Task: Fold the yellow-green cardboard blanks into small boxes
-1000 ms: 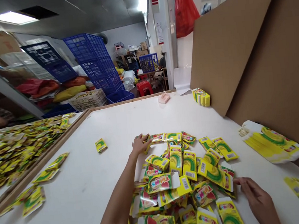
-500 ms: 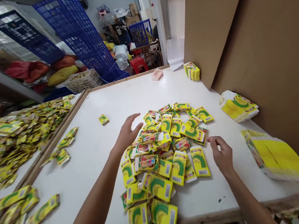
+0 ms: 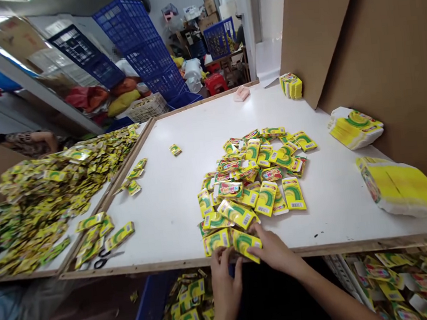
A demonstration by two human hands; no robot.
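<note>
At the front edge of the white table, my right hand (image 3: 275,252) has its fingers and thumb around the right end of a small yellow box (image 3: 244,241) printed with a green and yellow banana. My left hand (image 3: 224,274) is just left of it, fingers bent and thumb apart, its fingertips by the lower edge of another yellow box (image 3: 216,241). Whether those fingertips touch it I cannot tell. A heap of similar boxes (image 3: 266,197) spreads behind both hands, some showing barcodes, others a red and green printed side.
Stacks of flat yellow cartons (image 3: 405,189) lie at the right. Scissors (image 3: 101,261) and loose boxes (image 3: 120,234) are at the left front. Beyond a wooden strip is a large pile of packets (image 3: 69,194), with a person behind. A blue crate (image 3: 146,307) stands below the table edge.
Both hands have come back towards me from the heap's two sides to its front edge. My right hand has taken hold of a front box. The view has tilted down and shifted left.
</note>
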